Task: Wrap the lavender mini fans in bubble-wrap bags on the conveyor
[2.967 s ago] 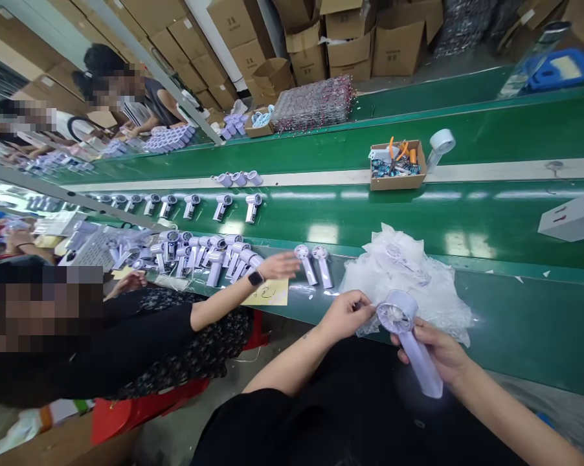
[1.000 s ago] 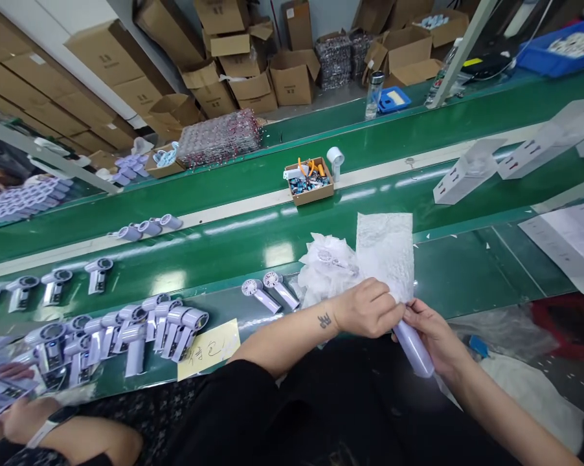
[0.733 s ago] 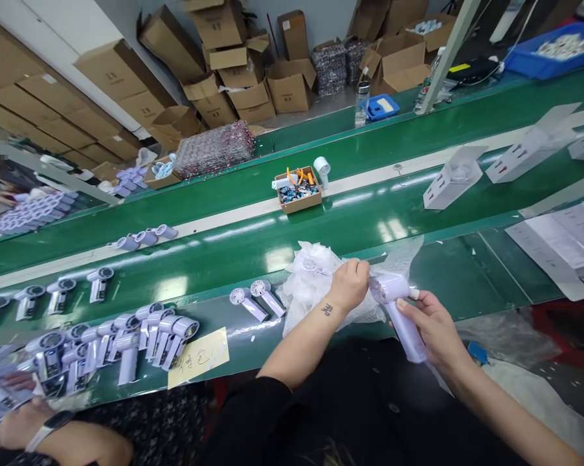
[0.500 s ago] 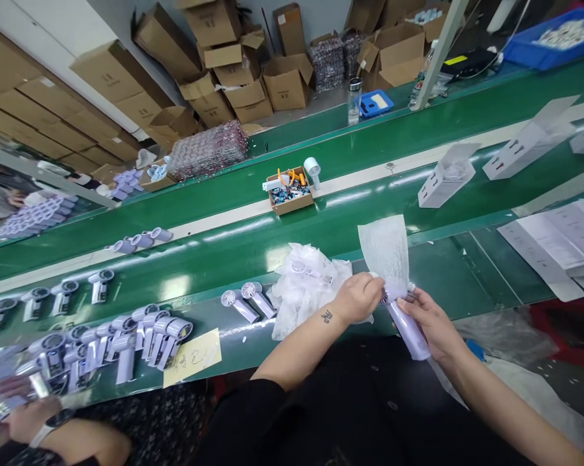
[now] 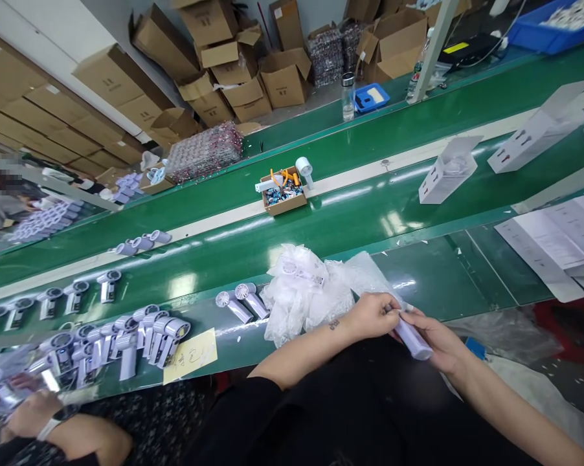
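Note:
A lilac handheld fan (image 5: 412,338) is between my two hands near the bench's front edge, with its handle toward me. My left hand (image 5: 377,314) is closed at the fan's upper end, where a translucent bubble bag (image 5: 367,273) extends away from me. My right hand (image 5: 435,336) wraps round the right side of the fan. To the left of my hands lies a pile of translucent bags (image 5: 302,298) with a fan (image 5: 302,272) on it. Two lilac fans (image 5: 243,304) lie beside the pile. The fan's head is hidden by my hands and the bag.
Several lilac fans (image 5: 127,343) and a yellow paper note (image 5: 191,356) are at left, near a co-worker's hands (image 5: 34,411). A small carton (image 5: 286,205) stands on the green conveyor (image 5: 340,226). White boxes (image 5: 447,171) and flat white sheets (image 5: 547,249) are at right.
The bag has tipped down from upright toward the left, onto the bench beside the pile. My left hand has moved down, closer to my right hand. Fans on the belt at left have shifted right.

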Demonstrator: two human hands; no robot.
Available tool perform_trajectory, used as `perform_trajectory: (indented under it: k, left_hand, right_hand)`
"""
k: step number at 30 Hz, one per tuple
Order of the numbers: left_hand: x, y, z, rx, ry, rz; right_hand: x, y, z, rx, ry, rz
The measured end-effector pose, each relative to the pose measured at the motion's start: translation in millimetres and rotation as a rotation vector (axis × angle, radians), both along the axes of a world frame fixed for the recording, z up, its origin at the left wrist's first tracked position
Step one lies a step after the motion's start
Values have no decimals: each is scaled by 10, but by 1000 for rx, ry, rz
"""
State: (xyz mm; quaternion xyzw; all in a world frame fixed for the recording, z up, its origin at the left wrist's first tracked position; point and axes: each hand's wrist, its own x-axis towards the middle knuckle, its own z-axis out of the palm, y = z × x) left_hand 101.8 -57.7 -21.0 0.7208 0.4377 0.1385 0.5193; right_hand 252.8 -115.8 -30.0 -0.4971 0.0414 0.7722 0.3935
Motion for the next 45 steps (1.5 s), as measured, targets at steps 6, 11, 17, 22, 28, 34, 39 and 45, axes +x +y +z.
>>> perform_trajectory:
  k: [6,11,17,22,28,34,39,45]
  left_hand:
    - [76,109,80,-167,-37,2]
    - [191,118,211,-199,-100,-29]
    - [495,194,163,-824,-335,259]
    - [566,242,115,-917,-473,375]
    - [586,262,305,-600,-297,222]
    - [573,475,287,-105,-136,32]
    - [642,547,126,-18,-39,-322]
    - [884,426,-96,-197,-39,12]
  right_hand:
    - [224,-101,35,-78,-63,90]
    - [500,-198,131,88,-317,183]
    - [616,-192,193,242,-328,199]
    - [511,-191,-12,312,-247,69]
    - [730,-48,-98,534,-559,179]
    - [877,117,-137,628,-414,132]
    - [929,257,-64,658,-118,204]
    - [1623,447,-224,384,-384,-199]
